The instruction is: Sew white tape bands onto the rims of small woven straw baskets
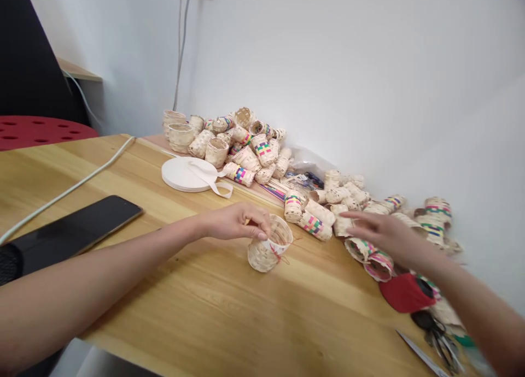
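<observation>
My left hand [235, 222] pinches the rim of a small plain woven basket [268, 251] that stands tilted on the wooden table [197, 295]; a thin red thread hangs at the basket's side. My right hand [379, 230] hovers, blurred, with fingers stretched out over a row of small woven baskets [320, 216] along the wall. It holds nothing that I can see. Some of those baskets carry coloured bands.
A larger heap of woven baskets [238, 139] lies at the back, beside a white ribbon roll [188, 175]. A black phone [69, 232] and a white cable [82, 183] lie at the left. Scissors [422, 355], keys [438, 333] and a red pouch [404, 292] sit near my right forearm.
</observation>
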### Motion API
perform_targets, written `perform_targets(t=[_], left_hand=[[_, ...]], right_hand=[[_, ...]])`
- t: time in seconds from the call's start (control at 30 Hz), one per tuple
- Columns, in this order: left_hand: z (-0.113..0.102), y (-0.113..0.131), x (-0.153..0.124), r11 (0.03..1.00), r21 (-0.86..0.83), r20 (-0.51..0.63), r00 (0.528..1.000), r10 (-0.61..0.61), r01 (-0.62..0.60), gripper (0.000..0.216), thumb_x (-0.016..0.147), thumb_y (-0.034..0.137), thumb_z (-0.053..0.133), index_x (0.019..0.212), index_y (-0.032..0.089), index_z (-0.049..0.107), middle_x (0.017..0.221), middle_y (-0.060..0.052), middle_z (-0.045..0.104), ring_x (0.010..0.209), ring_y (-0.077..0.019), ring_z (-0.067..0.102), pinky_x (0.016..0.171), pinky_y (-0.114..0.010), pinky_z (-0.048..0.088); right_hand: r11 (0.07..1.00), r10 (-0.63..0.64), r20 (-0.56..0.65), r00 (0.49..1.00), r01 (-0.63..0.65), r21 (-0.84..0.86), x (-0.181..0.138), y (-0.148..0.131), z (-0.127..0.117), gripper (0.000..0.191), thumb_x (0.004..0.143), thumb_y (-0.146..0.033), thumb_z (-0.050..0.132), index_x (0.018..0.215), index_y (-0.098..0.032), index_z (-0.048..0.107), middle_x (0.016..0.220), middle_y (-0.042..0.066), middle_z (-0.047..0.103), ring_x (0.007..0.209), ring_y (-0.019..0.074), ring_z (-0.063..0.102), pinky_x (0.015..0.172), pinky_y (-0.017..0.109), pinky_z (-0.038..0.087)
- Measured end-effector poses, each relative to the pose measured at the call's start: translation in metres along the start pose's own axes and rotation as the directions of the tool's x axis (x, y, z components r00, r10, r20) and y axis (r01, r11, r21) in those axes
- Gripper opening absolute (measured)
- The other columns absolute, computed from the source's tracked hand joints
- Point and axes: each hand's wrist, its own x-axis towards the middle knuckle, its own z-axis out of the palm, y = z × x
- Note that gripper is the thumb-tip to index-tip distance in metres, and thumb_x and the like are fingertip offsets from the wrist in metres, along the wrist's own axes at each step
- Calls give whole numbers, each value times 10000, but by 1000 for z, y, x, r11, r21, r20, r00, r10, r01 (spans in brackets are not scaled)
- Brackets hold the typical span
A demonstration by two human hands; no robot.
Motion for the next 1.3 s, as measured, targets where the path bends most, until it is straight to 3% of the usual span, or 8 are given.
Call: perform_targets(t=[0.13, 0.3, 0.47, 0.57, 0.77, 1.0, 1.17, 1.3], left_hand=[[-2, -1, -1, 1000, 3, -8, 1000, -10, 10, 231, 886, 311, 564, 802, 119, 662, 789, -50, 611, 761, -140, 554, 727, -253, 427], [-3, -6, -2, 999, -33, -50, 998, -29, 28, 255, 876, 343, 579, 805, 114, 667, 787, -48, 607, 757, -139, 552, 721, -246, 426], [-2, -11, -2, 995, -83, -66, 996, -59, 53, 260, 860, 357, 600, 813, 111, 672, 790, -48, 616, 756, -134, 554, 706, -230, 421], [-2, -12, -2, 990, -124, -50, 996, -79, 72, 283, 847, 379, 614, 782, 108, 665, 765, -38, 600, 728, -125, 537, 683, -221, 413], [-2, -12, -2, 981, -170, -7, 995, -101, 98, 329, 848, 421, 602, 771, 106, 655, 786, -43, 597, 733, -128, 541, 679, -224, 418], [2, -6, 0, 982, -169, -9, 996, -89, 86, 303, 855, 390, 603, 781, 104, 673, 801, -52, 608, 763, -139, 558, 714, -236, 430], [5, 0, 0, 985, -156, -2, 997, -80, 78, 248, 853, 340, 614, 808, 110, 695, 804, -53, 626, 764, -140, 563, 722, -240, 437], [7, 0, 0, 978, -184, 21, 995, -97, 99, 248, 851, 345, 614, 836, 115, 708, 813, -59, 634, 775, -147, 568, 712, -239, 436]], right_hand=[[963, -167, 176, 970, 123, 239, -4, -48, 52, 457, 792, -511, 622, 1174, -262, 651, 528, -71, 296, 480, 112, 282, 475, 239, 197], [913, -191, 280, 941, 65, 402, -3, -54, 79, 391, 778, -519, 637, 1011, -213, 708, 531, -69, 276, 496, 95, 243, 471, 229, 165], [890, 30, -75, 997, 8, 457, 3, -42, 90, 438, 728, -596, 571, 659, -175, 670, 575, 0, 516, 537, 121, 400, 506, 243, 323], [929, 256, -315, 914, -142, 342, 9, -12, 84, 453, 695, -622, 545, 719, -191, 682, 630, 25, 583, 582, 163, 474, 544, 272, 360], [822, 538, -563, 627, -540, 184, 5, 42, 67, 328, 738, -430, 569, 834, -172, 746, 614, 102, 561, 590, 245, 465, 555, 359, 276], [915, 46, -297, 954, 79, 396, -13, -41, 87, 423, 809, -535, 571, 1063, -230, 719, 552, -31, 427, 505, 124, 368, 487, 247, 300], [865, -201, -45, 979, 199, 460, -17, -64, 93, 381, 811, -488, 627, 1076, -227, 710, 531, -62, 330, 489, 95, 304, 474, 222, 261], [819, -317, 4, 948, 272, 505, -15, -60, 96, 224, 842, -412, 628, 874, -219, 738, 653, -6, 578, 580, 111, 475, 535, 214, 362]])
